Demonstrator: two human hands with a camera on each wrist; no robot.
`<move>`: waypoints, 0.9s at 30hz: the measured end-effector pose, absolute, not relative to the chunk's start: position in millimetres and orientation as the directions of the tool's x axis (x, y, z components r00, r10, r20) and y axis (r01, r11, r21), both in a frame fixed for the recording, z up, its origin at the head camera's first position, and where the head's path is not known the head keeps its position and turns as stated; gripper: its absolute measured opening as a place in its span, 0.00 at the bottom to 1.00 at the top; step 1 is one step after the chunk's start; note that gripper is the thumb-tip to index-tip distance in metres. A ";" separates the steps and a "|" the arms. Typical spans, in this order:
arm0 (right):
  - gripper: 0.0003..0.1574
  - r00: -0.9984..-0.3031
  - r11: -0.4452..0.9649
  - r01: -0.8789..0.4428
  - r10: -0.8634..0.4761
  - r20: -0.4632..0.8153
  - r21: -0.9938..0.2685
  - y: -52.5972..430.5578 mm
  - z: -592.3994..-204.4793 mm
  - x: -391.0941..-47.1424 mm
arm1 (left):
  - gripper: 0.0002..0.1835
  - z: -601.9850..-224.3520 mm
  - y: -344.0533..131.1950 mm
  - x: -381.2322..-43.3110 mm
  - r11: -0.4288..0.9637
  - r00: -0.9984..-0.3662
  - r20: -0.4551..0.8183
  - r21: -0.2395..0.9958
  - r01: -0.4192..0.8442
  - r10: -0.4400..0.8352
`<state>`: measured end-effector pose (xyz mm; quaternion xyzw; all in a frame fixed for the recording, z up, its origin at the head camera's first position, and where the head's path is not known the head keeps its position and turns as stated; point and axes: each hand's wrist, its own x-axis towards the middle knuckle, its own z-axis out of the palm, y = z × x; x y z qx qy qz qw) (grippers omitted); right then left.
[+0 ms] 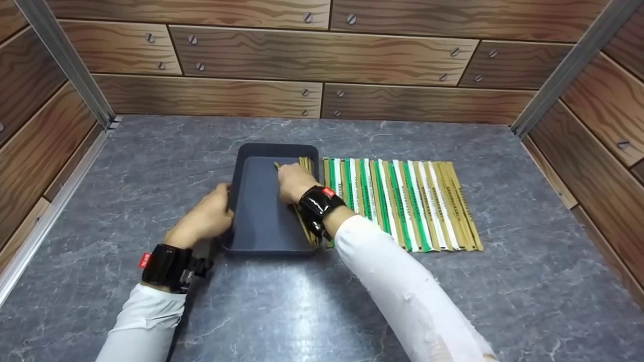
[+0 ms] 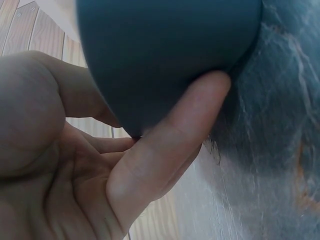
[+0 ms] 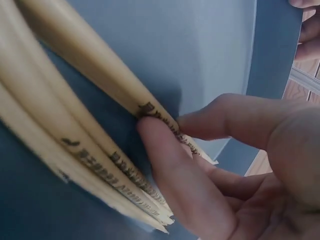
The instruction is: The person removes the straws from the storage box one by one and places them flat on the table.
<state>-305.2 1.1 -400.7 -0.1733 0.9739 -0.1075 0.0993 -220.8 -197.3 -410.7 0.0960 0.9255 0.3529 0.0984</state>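
Observation:
A dark grey rectangular tray (image 1: 261,201) lies on the table, with several thin brown paper-wrapped sticks (image 1: 305,163) along its right wall. Inside the tray, my right hand (image 1: 294,183) pinches one such stick between thumb and fingertips. The right wrist view shows dark print on that pinched stick (image 3: 115,82), which lies at a slant, apart from the bundled sticks (image 3: 90,165) for part of its length. At the tray's left side, my left hand (image 1: 206,216) holds the wall. In the left wrist view, one digit presses the tray's outer face (image 2: 165,45) while others reach behind its edge.
Right of the tray, a row of green, white and brown wrapped sticks (image 1: 402,206) lies side by side, nearly touching the tray. The grey marbled table (image 1: 282,311) meets wood-patterned walls (image 1: 322,55) at the back and sides, with metal posts (image 1: 65,60) in the corners.

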 end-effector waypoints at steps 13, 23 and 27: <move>0.05 -0.924 0.725 -0.264 -0.380 -0.050 -0.636 25.0 -386.8 -308.1 | 0.38 -409.9 -195.1 -221.9 0.734 -0.961 -0.105 0.669 0.122 0.256; 0.25 -0.963 0.167 -0.126 -0.256 0.081 -0.978 72.8 -348.5 -272.4 | 0.39 -411.0 -198.3 -220.9 0.730 -0.958 -0.146 0.678 0.084 0.246; 0.28 -0.976 0.120 -0.151 -0.178 0.129 -0.981 111.4 -345.0 -265.9 | 0.38 -411.0 -197.9 -221.0 0.728 -0.957 -0.145 0.680 0.087 0.250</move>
